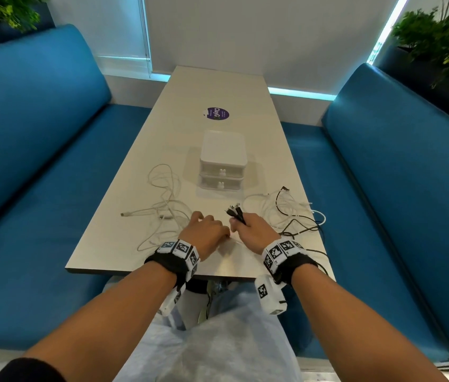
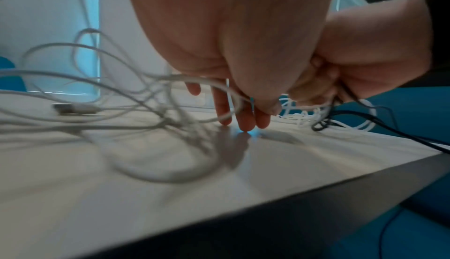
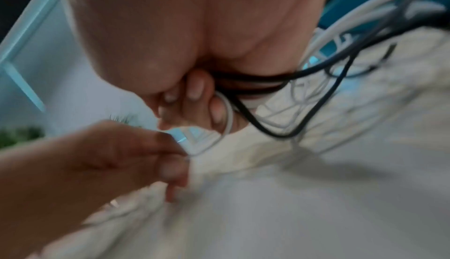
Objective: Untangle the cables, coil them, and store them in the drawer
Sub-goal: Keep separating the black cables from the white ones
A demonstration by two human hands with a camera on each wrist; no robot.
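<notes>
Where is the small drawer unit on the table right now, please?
In the head view the drawer unit stands mid-table, just beyond both hands, between the white cables on the left and the mixed cables on the right.

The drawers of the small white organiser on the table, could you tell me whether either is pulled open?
No, both drawers of the organiser sit flush with its front.

Even, bright indoor light; cyan light strips (image 1: pixel 300 92) glow along the wall base. The head view is sharp, bending at its edges. Both wrist views are blurred, with soft shadows on the table (image 2: pixel 292 167) and dimmer corners.
</notes>
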